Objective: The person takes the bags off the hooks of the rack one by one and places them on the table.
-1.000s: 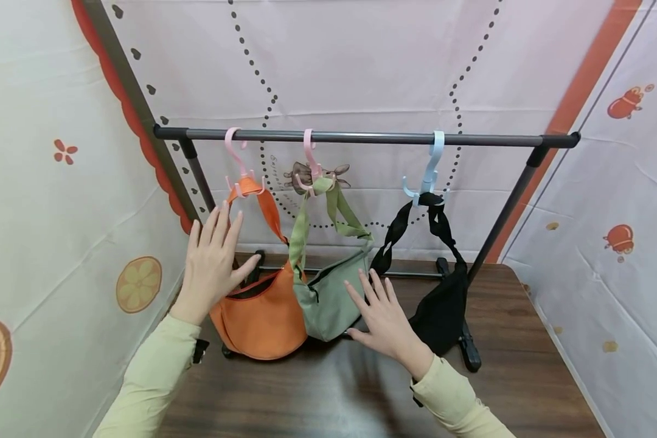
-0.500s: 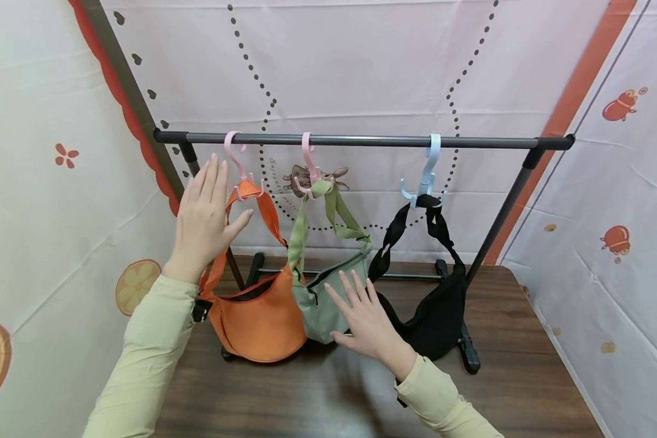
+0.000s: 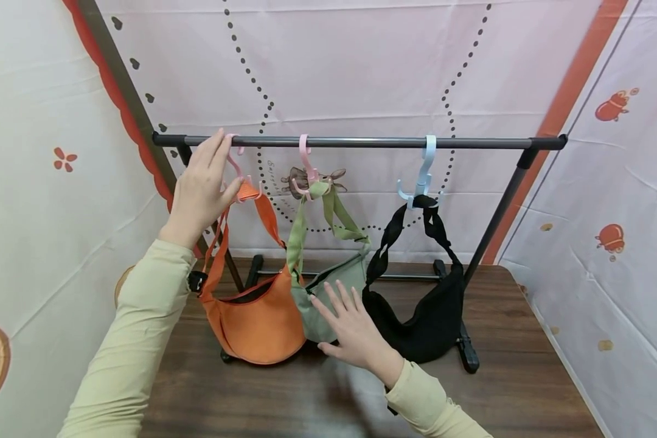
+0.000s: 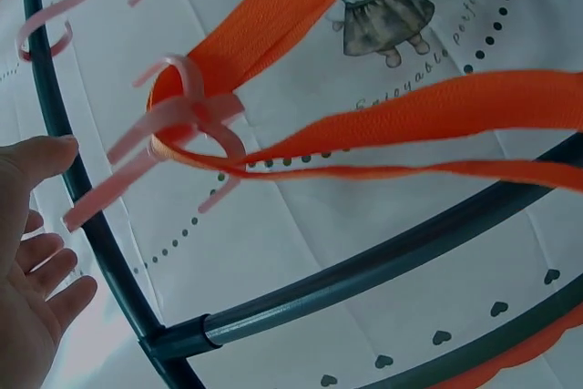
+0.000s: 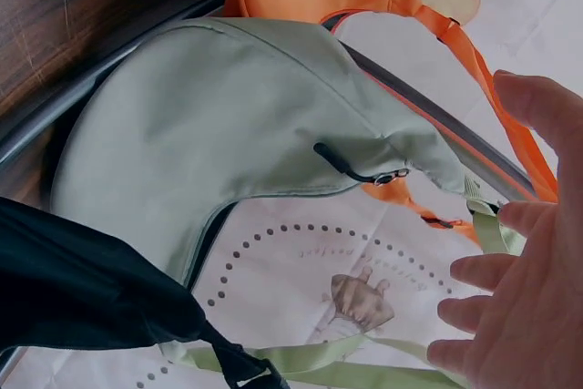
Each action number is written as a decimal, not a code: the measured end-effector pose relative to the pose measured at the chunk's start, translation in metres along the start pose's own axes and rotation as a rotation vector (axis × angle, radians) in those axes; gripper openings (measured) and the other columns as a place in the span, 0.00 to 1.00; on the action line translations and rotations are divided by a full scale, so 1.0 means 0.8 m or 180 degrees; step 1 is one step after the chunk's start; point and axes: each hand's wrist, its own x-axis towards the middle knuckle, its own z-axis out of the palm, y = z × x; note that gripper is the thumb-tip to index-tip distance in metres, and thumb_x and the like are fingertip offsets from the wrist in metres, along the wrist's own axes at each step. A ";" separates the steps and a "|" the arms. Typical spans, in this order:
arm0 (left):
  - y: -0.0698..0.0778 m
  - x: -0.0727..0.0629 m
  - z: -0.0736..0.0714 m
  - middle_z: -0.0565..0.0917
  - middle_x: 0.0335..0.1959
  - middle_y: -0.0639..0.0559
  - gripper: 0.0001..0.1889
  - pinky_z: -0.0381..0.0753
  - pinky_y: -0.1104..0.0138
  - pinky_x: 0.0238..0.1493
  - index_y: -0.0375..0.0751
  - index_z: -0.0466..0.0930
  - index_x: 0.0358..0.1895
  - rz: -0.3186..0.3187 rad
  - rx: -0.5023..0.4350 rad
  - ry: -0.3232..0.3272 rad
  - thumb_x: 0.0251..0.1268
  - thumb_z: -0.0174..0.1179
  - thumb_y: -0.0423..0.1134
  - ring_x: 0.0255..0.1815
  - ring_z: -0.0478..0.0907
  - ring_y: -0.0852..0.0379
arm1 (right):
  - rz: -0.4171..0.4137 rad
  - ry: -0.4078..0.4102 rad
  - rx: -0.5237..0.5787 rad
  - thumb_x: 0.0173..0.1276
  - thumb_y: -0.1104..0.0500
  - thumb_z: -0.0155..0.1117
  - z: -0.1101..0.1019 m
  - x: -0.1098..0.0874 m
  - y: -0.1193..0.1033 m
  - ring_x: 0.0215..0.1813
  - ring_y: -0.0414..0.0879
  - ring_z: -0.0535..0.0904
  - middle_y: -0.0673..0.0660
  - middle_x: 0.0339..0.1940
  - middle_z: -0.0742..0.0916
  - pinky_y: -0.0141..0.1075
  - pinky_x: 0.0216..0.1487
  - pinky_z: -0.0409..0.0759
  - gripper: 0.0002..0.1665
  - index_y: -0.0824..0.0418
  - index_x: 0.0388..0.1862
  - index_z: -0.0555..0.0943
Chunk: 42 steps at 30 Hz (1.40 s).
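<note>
My left hand (image 3: 197,191) is raised to the left end of a dark metal rod (image 3: 361,143), fingers extended beside a pink hook (image 4: 109,184). In the left wrist view its thumb overlaps the rod, apart from the hook. From that hook hangs an orange shoulder bag (image 3: 263,328) by its strap (image 4: 437,116). My right hand (image 3: 356,334) hovers with spread fingers before a sage-green bag (image 5: 182,125), holding nothing. The green bag hangs from a second pink hook (image 3: 306,161). A black bag (image 3: 427,328) hangs from a light-blue hook (image 3: 426,167) farther right.
The rod belongs to a standing rack whose right leg (image 3: 493,219) slants down to a black foot (image 3: 468,356). A brown wooden table (image 3: 525,365) carries the rack. Printed cloth walls (image 3: 361,67) enclose the back and both sides.
My left hand has risen from beside the orange strap to the rod by the first pink hook. My right hand has drifted left across the green bag. The bags still hang on their hooks.
</note>
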 end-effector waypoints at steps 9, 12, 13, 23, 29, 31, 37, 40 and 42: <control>-0.009 0.010 -0.005 0.69 0.61 0.38 0.26 0.70 0.53 0.56 0.29 0.67 0.60 -0.0119 -0.0013 0.0093 0.55 0.58 0.24 0.62 0.63 0.44 | -0.0133 0.0033 -0.0025 0.59 0.37 0.58 -0.005 0.011 -0.008 0.72 0.59 0.47 0.61 0.72 0.55 0.54 0.67 0.52 0.47 0.52 0.72 0.53; -0.010 0.011 -0.005 0.70 0.60 0.39 0.25 0.71 0.53 0.55 0.29 0.68 0.59 -0.0144 -0.0043 0.0088 0.54 0.58 0.23 0.62 0.64 0.45 | -0.0220 0.0160 -0.0051 0.59 0.39 0.59 -0.011 0.018 -0.011 0.71 0.58 0.49 0.61 0.71 0.58 0.54 0.67 0.54 0.46 0.53 0.71 0.55; -0.010 0.012 -0.004 0.70 0.59 0.39 0.25 0.72 0.53 0.54 0.29 0.69 0.59 -0.0148 -0.0051 0.0087 0.54 0.58 0.23 0.62 0.64 0.45 | -0.0245 0.0196 -0.0068 0.59 0.39 0.59 -0.014 0.021 -0.012 0.71 0.58 0.49 0.61 0.71 0.59 0.53 0.67 0.54 0.45 0.53 0.71 0.56; -0.015 0.016 -0.003 0.72 0.57 0.39 0.23 0.73 0.54 0.54 0.29 0.71 0.57 -0.0140 -0.0013 0.0083 0.54 0.58 0.23 0.60 0.65 0.45 | -0.0424 0.0341 -0.0259 0.59 0.39 0.58 -0.034 0.052 -0.020 0.70 0.57 0.53 0.61 0.68 0.65 0.51 0.67 0.55 0.43 0.54 0.70 0.59; -0.018 0.019 -0.003 0.73 0.56 0.39 0.22 0.71 0.55 0.57 0.28 0.71 0.56 -0.0139 -0.0040 0.0061 0.55 0.58 0.24 0.59 0.66 0.45 | -0.0473 0.0294 -0.0341 0.60 0.39 0.57 -0.054 0.076 -0.023 0.70 0.57 0.54 0.60 0.68 0.65 0.48 0.68 0.54 0.43 0.54 0.70 0.58; -0.020 0.019 -0.002 0.73 0.56 0.39 0.21 0.68 0.57 0.59 0.28 0.72 0.55 -0.0135 -0.0061 0.0058 0.55 0.58 0.24 0.59 0.66 0.45 | -0.0512 0.0336 -0.0347 0.60 0.39 0.58 -0.062 0.087 -0.022 0.70 0.56 0.55 0.60 0.67 0.66 0.48 0.68 0.54 0.42 0.55 0.69 0.59; -0.021 0.021 -0.002 0.75 0.53 0.39 0.19 0.67 0.57 0.60 0.28 0.73 0.54 -0.0105 -0.0151 0.0081 0.56 0.57 0.24 0.57 0.68 0.45 | -0.0769 0.0789 -0.0345 0.59 0.45 0.60 -0.084 0.125 -0.015 0.64 0.55 0.64 0.61 0.61 0.73 0.46 0.66 0.60 0.35 0.59 0.63 0.67; -0.020 0.022 -0.003 0.75 0.53 0.39 0.20 0.68 0.57 0.59 0.29 0.73 0.54 -0.0110 -0.0156 0.0077 0.56 0.57 0.25 0.57 0.68 0.45 | -0.0875 0.0959 -0.0268 0.59 0.50 0.60 -0.094 0.145 -0.012 0.61 0.54 0.67 0.62 0.58 0.75 0.43 0.64 0.63 0.30 0.62 0.58 0.71; -0.020 0.022 -0.003 0.75 0.53 0.39 0.20 0.69 0.57 0.58 0.29 0.73 0.55 -0.0093 -0.0133 0.0076 0.56 0.58 0.25 0.57 0.68 0.45 | -0.0925 0.1023 -0.0198 0.59 0.53 0.61 -0.099 0.156 -0.011 0.59 0.53 0.69 0.62 0.56 0.76 0.40 0.63 0.64 0.26 0.64 0.55 0.73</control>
